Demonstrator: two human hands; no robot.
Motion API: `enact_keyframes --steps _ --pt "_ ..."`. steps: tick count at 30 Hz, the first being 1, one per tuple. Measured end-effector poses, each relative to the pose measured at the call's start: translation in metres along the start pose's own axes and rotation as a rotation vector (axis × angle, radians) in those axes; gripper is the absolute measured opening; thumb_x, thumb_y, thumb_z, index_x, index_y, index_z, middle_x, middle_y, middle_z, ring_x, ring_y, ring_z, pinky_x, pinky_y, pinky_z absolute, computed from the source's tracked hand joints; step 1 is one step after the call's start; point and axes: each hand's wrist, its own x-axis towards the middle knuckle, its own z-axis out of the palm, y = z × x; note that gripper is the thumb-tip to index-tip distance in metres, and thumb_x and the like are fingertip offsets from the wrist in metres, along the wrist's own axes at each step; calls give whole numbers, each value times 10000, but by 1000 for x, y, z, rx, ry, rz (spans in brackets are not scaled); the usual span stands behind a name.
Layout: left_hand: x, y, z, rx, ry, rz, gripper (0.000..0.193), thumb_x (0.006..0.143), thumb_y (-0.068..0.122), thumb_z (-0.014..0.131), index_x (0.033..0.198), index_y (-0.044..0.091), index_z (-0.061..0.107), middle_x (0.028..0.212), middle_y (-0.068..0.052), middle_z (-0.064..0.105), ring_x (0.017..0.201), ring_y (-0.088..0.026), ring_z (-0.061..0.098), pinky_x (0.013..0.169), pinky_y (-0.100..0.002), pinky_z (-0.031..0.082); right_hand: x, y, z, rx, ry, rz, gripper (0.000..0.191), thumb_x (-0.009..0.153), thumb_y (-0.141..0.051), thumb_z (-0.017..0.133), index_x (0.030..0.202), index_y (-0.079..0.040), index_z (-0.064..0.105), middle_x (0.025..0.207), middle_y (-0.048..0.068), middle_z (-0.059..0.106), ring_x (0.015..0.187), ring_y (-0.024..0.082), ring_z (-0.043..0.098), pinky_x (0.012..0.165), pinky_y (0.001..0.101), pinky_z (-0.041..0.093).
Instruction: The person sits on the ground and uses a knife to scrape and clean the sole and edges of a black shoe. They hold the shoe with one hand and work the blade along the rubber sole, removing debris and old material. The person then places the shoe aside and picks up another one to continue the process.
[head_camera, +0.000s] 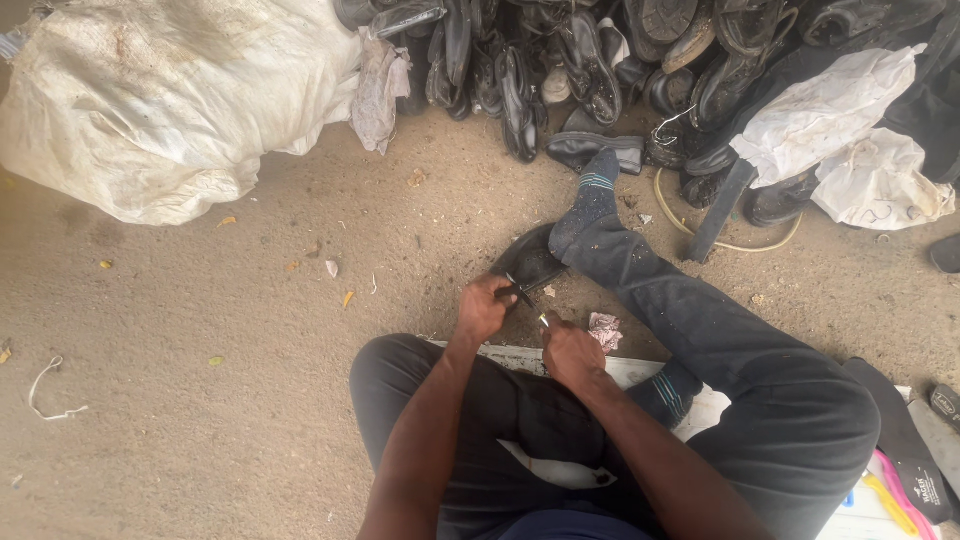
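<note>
- We sit on the sandy ground (230, 330) with our right leg stretched out and the socked foot (592, 200) resting on the black shoe (527, 262) to pin it.
- Our left hand (482, 308) is closed around the near edge of that shoe, a firm grip on it.
- Our right hand (570, 355) is closed on a thin tool (543, 320). Its tip points toward the shoe, but it is too small to tell whether it is a blade, an awl or a needle.
- The shoe lies on the ground just ahead of our knees, between the two hands and the foot, touching both the foot and the left hand.
- To do this well, we judge that the foot should keep steady weight on the shoe so it does not slip on the loose sand.
- We would keep the left fingers clear of the tool's line and work the tip away from that hand, in short, controlled strokes.
- We should hold the tool low on its shaft for control, since the edge of the shoe is likely to be stiff.
- Beyond the foot lies a heap of dark shoes (600, 60), with a large white sack (160, 100) to the left of it and white cloths (850, 130) to the right.
- A crumpled pinkish scrap (604, 330) lies just beside the right hand.
</note>
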Motion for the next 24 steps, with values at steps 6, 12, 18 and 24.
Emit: enact_keyframes --steps 6,12,18,24 --pt "0 3 -4 6 -69 -128 179 817 161 809 960 60 777 971 -119 750 873 -273 738 799 -386 577 18 -1 8 197 -28 -21 265 1007 -253 537 1067 -17 642 881 243 700 806 432 686 763 556 530" --pt "0 5 -1 4 -78 -75 243 781 148 834 998 55 780 1050 -132 741 952 -264 710 846 -368 556 -8 7 12 655 -133 308 196 1005 -252 614 980 -77 701 612 59 517 506 212 461 537 441 352" --pt "-8 6 1 -44 -59 4 258 764 140 826 1000 49 773 1007 -132 760 895 -243 739 816 -358 575 6 -18 14 844 -204 414 242 1031 -234 580 944 -15 634 576 48 459 401 159 397 360 369 333" --pt "-13 14 3 -183 -79 -172 205 795 106 813 979 20 783 883 -99 789 748 -171 702 691 -330 557 -47 -13 37 690 -227 349 223 1018 -221 573 945 -18 632 588 54 508 407 159 446 371 364 371"
